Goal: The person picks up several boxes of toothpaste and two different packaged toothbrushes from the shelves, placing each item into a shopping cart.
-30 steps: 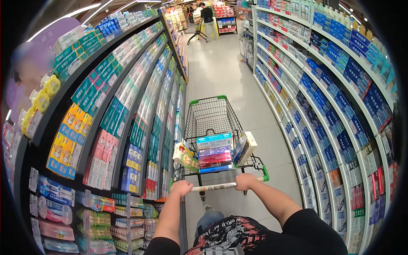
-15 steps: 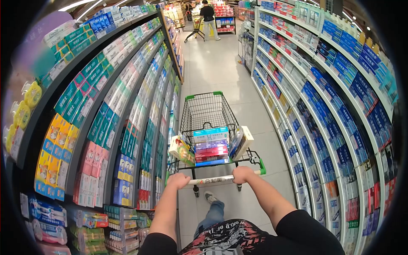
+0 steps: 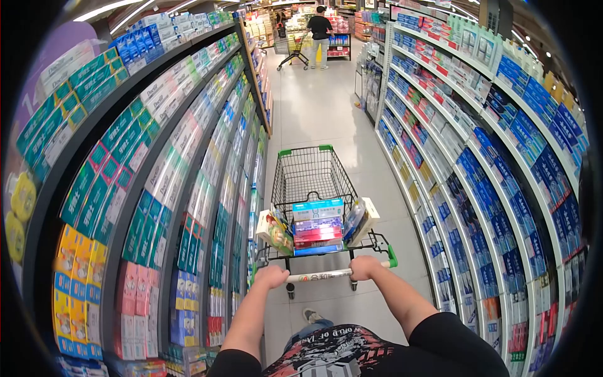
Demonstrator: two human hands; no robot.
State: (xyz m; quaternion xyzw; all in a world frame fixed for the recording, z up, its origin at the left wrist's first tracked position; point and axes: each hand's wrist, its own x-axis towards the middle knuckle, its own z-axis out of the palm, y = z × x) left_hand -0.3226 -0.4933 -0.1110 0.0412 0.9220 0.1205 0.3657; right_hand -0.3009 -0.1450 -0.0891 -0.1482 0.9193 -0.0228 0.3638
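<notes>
Both hands grip the white handle (image 3: 320,275) of a wire shopping cart (image 3: 314,176) with green corners. My left hand (image 3: 272,276) is wrapped round the handle's left part, and my right hand (image 3: 365,267) closes round it near the right end. In the raised section nearest me stands a stack of blue, purple and red boxes (image 3: 318,226). A colourful package (image 3: 274,230) leans at its left, and a white-edged box (image 3: 365,221) leans at its right. The wire basket beyond them holds nothing visible.
Tall shelves of boxed goods line the aisle on the left (image 3: 141,232) and right (image 3: 496,207). Pale floor tiles (image 3: 314,110) run ahead. A person in a black top (image 3: 320,28) stands at the far end beside another cart (image 3: 292,51).
The view has moved forward along the aisle, and the shelves have shifted nearer. The far person and cart look slightly closer. Both hands have kept hold of the handle.
</notes>
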